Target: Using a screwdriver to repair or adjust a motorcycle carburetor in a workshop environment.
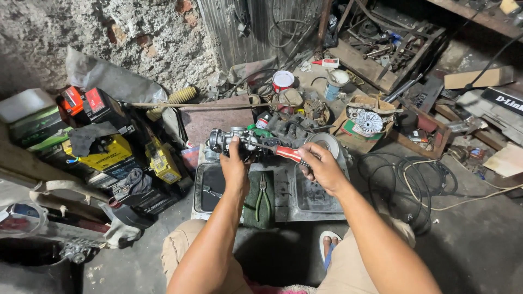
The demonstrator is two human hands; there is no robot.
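Note:
My left hand grips a small grey metal carburettor, held up above a metal tray. In my right hand is a screwdriver with a red and black handle; its shaft points left, with the tip on the carburettor. A pair of green-handled pliers lies on a dark cloth on the tray, just below my left hand. My knees and one sandalled foot show at the bottom.
Yellow and black boxes are stacked at left against a rough wall. An engine part, a red and white can, a cardboard box with a metal disc, coiled cables and wooden planks crowd the floor ahead and right.

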